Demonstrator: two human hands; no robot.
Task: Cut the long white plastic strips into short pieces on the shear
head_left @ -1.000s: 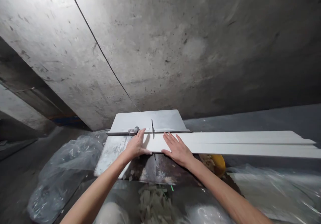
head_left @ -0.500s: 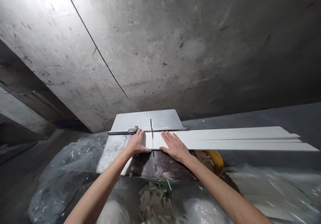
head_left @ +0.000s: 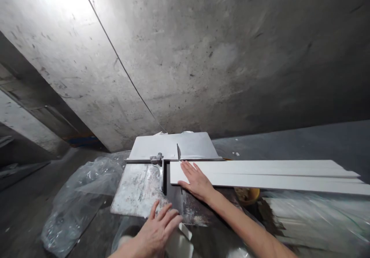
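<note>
My right hand [head_left: 198,181] lies flat, fingers stretched, on the left end of several long white boards [head_left: 260,173]. These boards rest side by side on a table saw [head_left: 138,188] and reach far out to the right. Beside my fingertips the thin saw blade [head_left: 178,152] stands up behind the boards. A metal stop [head_left: 162,177] is fixed left of the board ends, with a dark gap between. Low in front of the saw table, my left hand [head_left: 157,229] is open with fingers apart. Small white offcuts [head_left: 185,231] are just beside and below it, apparently loose.
A concrete wall [head_left: 187,57] rises behind the saw. Crumpled clear plastic [head_left: 81,196] lies on the floor at left. A yellow container [head_left: 251,195] sits under the boards, and plastic-wrapped boards [head_left: 318,215] lie at lower right.
My left hand has left the board ends and come down toward me, with short white pieces now beside it. My right hand stays on the boards, which have come nearer to me, clear of the fence.
</note>
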